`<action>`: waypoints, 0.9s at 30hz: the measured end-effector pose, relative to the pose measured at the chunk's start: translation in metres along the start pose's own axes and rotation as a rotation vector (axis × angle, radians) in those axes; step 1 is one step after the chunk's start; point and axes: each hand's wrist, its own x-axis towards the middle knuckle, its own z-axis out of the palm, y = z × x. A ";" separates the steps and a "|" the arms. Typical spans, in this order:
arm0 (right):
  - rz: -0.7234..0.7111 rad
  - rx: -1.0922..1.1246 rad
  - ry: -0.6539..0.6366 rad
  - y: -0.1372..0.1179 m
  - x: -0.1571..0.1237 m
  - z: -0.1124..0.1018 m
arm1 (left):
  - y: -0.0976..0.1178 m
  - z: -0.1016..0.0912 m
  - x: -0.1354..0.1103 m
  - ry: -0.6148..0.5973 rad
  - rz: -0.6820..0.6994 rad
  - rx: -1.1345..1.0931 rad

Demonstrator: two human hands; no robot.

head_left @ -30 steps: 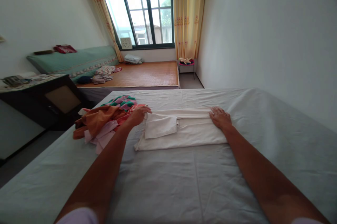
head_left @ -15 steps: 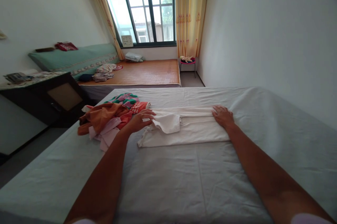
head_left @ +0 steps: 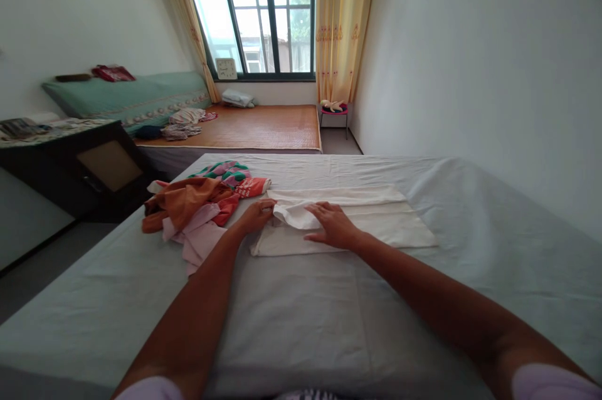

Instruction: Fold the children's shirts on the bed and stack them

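A white shirt (head_left: 390, 224) lies on the bed in a long folded strip, with a sleeve-like flap (head_left: 296, 217) turned over its left part. My left hand (head_left: 258, 215) is closed on the flap's left edge, fingers pinched together. Over the right side of that flap, my right hand (head_left: 333, 224) rests with fingers spread, palm down, holding nothing. Just left of my left hand is a loose heap of clothes: a brown-orange garment (head_left: 188, 202), a pink one (head_left: 202, 240), a red-orange one with white print (head_left: 253, 187) and a green-and-pink patterned one (head_left: 226, 171).
A pale sheet (head_left: 291, 312) covers the bed under the clothes. Behind it stands a second bed with a brown mat (head_left: 268, 124) and some clothes (head_left: 183, 130). A dark cabinet (head_left: 56, 168) is at left, a small stool (head_left: 335, 111) by the curtain, a wall at right.
My right hand has moved left from the shirt's far right end onto the folded flap. My left hand stays at the flap's left edge. The view has shifted slightly.
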 end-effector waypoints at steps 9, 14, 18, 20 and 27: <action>0.212 0.183 0.154 0.014 0.001 0.020 | 0.009 -0.001 0.005 0.123 0.014 -0.073; 0.486 0.430 0.225 0.039 0.007 0.025 | 0.011 0.004 0.004 0.025 -0.191 0.103; 0.564 0.446 0.256 0.047 0.011 0.034 | 0.011 0.006 0.005 0.073 -0.231 0.091; 0.584 0.393 0.253 0.047 0.011 0.034 | 0.011 0.005 0.005 0.058 -0.236 0.113; 0.490 0.098 0.291 0.029 0.011 0.017 | 0.032 0.011 0.007 0.110 -0.157 0.478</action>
